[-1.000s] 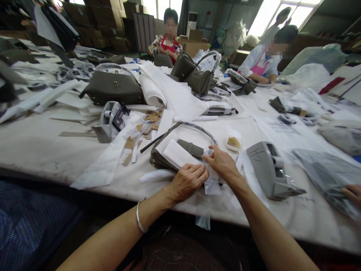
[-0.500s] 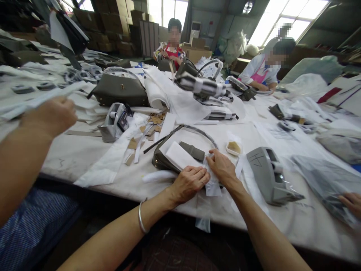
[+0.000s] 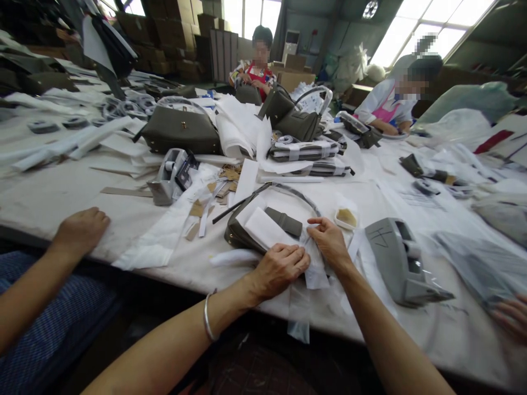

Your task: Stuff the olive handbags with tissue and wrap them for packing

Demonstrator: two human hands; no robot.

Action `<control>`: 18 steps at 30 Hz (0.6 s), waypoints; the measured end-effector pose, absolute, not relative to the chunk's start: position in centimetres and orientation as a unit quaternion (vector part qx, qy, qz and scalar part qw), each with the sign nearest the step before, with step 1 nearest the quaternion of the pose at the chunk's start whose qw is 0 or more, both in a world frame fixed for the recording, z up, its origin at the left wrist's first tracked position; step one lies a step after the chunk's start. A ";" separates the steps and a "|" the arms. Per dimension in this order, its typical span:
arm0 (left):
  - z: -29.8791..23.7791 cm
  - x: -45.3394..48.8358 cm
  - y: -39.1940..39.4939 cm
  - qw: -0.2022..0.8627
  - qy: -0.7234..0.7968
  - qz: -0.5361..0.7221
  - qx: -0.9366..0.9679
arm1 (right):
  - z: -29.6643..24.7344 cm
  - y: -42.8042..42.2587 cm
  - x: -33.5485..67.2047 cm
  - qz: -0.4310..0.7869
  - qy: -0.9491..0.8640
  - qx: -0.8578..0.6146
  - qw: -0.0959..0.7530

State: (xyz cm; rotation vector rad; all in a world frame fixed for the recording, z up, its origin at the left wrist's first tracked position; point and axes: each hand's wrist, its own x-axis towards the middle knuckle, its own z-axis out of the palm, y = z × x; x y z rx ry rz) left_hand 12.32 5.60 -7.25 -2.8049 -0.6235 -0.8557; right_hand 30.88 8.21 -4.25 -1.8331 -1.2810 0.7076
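An olive handbag [image 3: 236, 232] lies flat on the white table [image 3: 61, 192] in front of me, partly wrapped in white paper [image 3: 264, 229], with its strap [image 3: 296, 193] arching over it. My left hand [image 3: 280, 267] presses with curled fingers on the paper at the bag's near edge. My right hand [image 3: 329, 242] pinches a clear plastic strip [image 3: 316, 274] against the wrapped bag. Both hands touch each other's work area, a few centimetres apart.
A grey tape dispenser [image 3: 397, 262] stands right of my hands, a second dispenser [image 3: 168, 176] at the left. A co-worker's hand [image 3: 80, 230] rests on the table's left edge, another hand [image 3: 510, 317] at far right. Wrapped bags [image 3: 307, 151], an olive handbag [image 3: 181, 130] and paper scraps lie beyond.
The co-worker's arm at the left came down from mid-air and its hand now rests on the table. A wrapped bag was set on the pile beyond. My hands barely moved.
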 end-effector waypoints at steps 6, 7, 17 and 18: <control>-7.4 12.3 5.5 0.062 -0.215 -0.279 -0.934 | -5.0 7.9 31.1 0.324 -0.446 -0.684 0.479; -7.4 12.3 5.5 0.062 -0.213 -0.281 -0.934 | -5.1 7.9 31.2 0.331 -0.432 -0.672 0.502; -7.1 12.3 5.4 0.076 -0.211 -0.276 -0.935 | -5.0 7.3 31.8 0.331 -0.441 -0.659 0.511; -7.1 12.3 5.4 0.074 -0.211 -0.274 -0.935 | -4.9 7.1 31.6 0.319 -0.468 -0.664 0.488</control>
